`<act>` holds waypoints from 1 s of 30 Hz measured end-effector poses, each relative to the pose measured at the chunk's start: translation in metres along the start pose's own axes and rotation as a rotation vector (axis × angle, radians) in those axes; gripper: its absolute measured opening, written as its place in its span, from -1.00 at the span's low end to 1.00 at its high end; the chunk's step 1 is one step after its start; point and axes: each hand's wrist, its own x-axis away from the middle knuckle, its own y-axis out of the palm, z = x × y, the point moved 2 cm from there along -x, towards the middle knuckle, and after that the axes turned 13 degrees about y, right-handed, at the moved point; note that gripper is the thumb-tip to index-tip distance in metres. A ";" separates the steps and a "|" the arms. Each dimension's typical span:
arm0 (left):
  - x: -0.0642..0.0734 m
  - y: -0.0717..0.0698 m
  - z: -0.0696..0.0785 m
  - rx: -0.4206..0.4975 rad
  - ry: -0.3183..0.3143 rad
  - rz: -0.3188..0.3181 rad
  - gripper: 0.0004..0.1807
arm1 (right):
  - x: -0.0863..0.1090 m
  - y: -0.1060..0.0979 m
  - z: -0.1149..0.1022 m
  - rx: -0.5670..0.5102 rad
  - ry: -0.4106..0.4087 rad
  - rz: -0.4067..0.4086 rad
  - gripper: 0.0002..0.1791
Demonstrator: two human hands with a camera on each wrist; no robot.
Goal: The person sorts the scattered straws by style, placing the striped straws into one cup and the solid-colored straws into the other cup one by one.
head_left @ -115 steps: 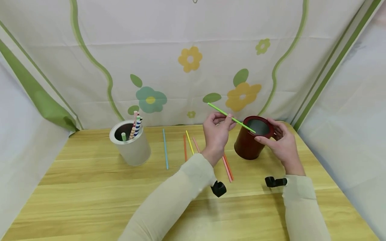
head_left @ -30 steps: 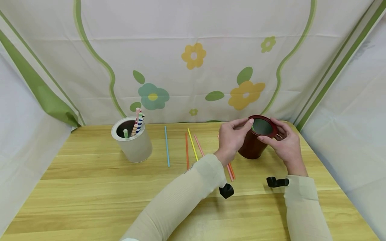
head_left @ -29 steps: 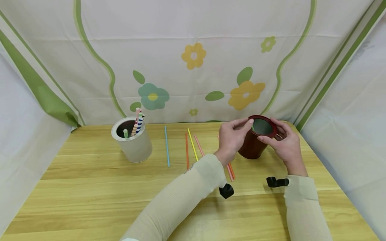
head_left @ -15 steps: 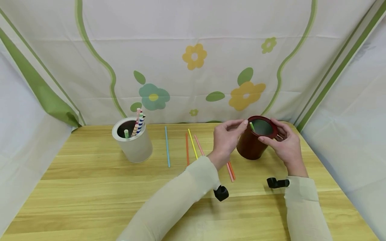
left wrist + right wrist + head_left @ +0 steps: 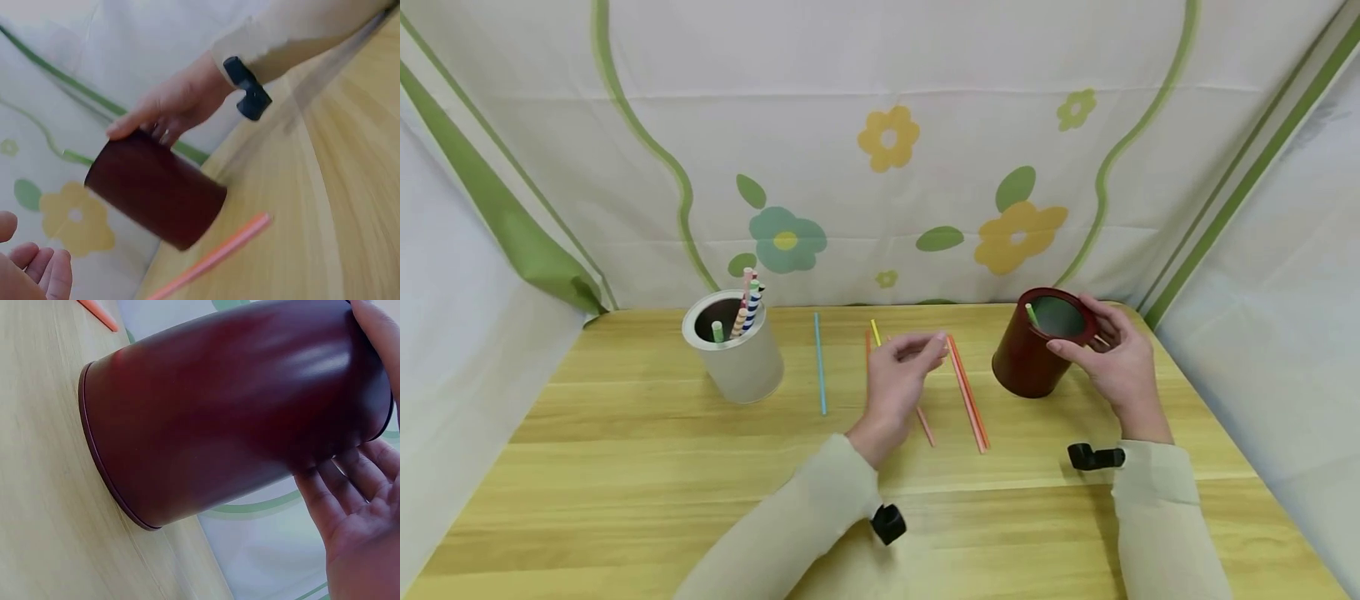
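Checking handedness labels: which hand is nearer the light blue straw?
Left. The left hand is right of the light blue straw, apart from it; the right hand is farther right, holding the dark red cup.

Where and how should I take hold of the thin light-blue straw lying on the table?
Pinch the thin light-blue straw near mid-length, probably best from above with the left hand, which holds nothing, closing across its long sides. It lies flat and straight, pointing away from the person, apart from the white cylindrical cup and the orange straw, so both sides look reachable.
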 end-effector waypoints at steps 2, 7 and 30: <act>0.001 -0.016 -0.005 -0.027 -0.002 0.044 -0.73 | 0.000 0.000 -0.001 -0.005 -0.008 -0.002 -0.10; -0.002 -0.052 -0.016 -0.172 0.002 0.139 -0.73 | 0.002 -0.003 -0.001 0.009 0.000 0.007 -0.10; -0.034 -0.121 -0.038 -0.574 0.138 0.375 -0.64 | 0.001 0.002 0.000 -0.045 0.008 -0.014 -0.08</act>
